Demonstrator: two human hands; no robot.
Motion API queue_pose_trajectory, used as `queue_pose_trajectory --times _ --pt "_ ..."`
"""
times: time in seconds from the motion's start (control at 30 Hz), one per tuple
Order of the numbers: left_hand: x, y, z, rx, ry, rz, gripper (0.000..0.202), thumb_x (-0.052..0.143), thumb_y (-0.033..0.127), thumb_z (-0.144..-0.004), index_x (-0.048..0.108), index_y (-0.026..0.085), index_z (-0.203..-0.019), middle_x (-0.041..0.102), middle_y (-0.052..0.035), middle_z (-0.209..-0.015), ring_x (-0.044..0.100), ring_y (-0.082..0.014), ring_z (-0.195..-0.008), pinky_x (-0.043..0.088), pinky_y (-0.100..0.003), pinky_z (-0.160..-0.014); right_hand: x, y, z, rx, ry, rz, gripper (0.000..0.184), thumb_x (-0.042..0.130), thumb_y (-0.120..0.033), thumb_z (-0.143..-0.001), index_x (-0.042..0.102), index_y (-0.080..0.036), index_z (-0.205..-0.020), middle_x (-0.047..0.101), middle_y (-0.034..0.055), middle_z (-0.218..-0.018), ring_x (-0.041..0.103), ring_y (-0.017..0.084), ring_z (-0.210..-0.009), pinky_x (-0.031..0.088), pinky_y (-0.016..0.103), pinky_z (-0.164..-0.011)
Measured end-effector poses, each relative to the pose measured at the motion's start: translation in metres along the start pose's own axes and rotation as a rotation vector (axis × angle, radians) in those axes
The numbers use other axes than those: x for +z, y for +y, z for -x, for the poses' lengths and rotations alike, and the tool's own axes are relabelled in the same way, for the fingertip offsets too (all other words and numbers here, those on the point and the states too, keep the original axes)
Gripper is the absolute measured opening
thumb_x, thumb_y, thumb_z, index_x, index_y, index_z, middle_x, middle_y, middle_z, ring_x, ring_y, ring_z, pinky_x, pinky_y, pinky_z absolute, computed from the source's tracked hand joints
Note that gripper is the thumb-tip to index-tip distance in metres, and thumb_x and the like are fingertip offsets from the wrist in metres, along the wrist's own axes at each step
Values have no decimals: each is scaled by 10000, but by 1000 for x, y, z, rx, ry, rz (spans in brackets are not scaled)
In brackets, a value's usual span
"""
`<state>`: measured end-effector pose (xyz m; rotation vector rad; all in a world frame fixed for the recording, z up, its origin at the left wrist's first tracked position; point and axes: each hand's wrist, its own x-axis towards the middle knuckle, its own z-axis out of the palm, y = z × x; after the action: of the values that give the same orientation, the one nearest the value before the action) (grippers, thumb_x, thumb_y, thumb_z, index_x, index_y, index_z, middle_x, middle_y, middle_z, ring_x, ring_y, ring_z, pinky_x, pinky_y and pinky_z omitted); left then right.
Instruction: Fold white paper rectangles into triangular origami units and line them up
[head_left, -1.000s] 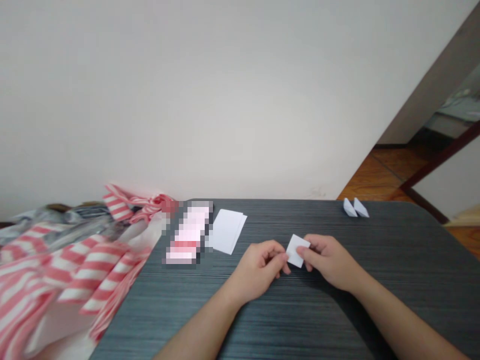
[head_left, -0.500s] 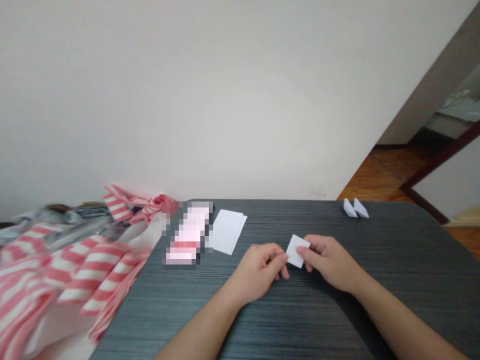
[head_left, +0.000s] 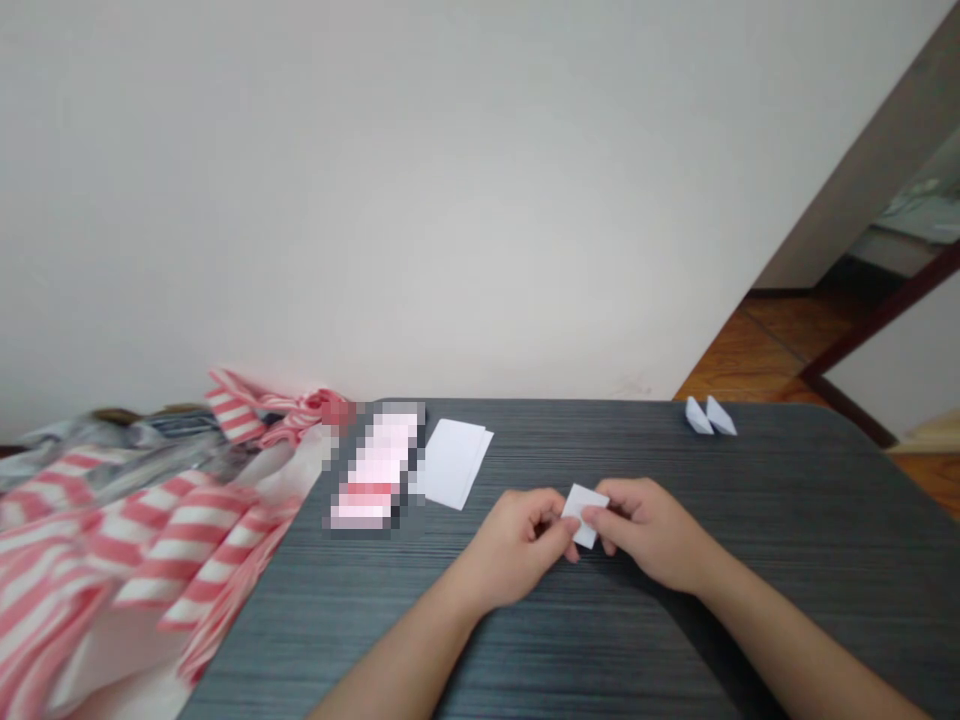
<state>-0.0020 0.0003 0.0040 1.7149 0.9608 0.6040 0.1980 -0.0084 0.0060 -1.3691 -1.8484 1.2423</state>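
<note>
Paper (head_left: 585, 498) part-hidden (2 thumbs (head_left: 609, 525)); pinkish object (head_left: 380, 462) pixelated.

Wht paper (head_left: 586, 499), red/wht striped cloth (head_left: 172, 540)

Rumpled cloth (head_left: 176, 535) (red-striped) beside the table (head_left: 570, 650).

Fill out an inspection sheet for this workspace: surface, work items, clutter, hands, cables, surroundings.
Surface: dark streaked table, far right corner rounded.
Work items: small white paper in both hands; overlapping white sheets at left; two folded white pieces at far right.
Clutter: pixelated pink-and-white object beside the sheets, details unreadable.
Hands: left hand and right hand pinch the paper, thumbs on top.
Cables: nothing seen on the table.
Surroundings: pale wall behind; red-and-white striped cloth heaped left; wooden floor right.
</note>
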Motion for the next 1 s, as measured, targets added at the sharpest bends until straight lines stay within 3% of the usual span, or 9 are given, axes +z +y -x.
queue_pose_trajectory --times 0.23,0.43,0.73,1.0 --pt "-3 0 1 -11 19 -48 322 489 311 -934 627 153 -689 648 -7 -622 477 -103 -537 327 -208 -532 2 5 -2 25 -23 -90 175 581 -277 -895 634 -161 -775 596 -14 -600 525 126 -543 385 222 -530" --pt "0 -7 0 -29 10 -18 327 470 334 -949 650 148 -750 663 -22 -649 514 -110 -542 335 -210 -518 -2 4 -1 -13 23 18 227 564 -266 -899 599 -177 -694 597 -18 -569 518 127 -546 384 223 -546" --pt "3 -8 0 -47 16 40 341 463 353 -952 627 147 -737 684 -38 -669 544 -115 -553 370 -210 -525 -6 6 -1 3 84 -9 247 552 -283 -899 560 -185 -673 576 -26 -563 506 128 -544 382 235 -560" --pt "1 -8 1 -41 11 -13 377 450 370 -952 651 149 -722 668 -26 -619 520 -115 -520 337 -216 -504 2 9 -3 3 -9 -120 162 577 -278 -882 604 -171 -764 586 -19 -610 523 131 -566 400 233 -560"
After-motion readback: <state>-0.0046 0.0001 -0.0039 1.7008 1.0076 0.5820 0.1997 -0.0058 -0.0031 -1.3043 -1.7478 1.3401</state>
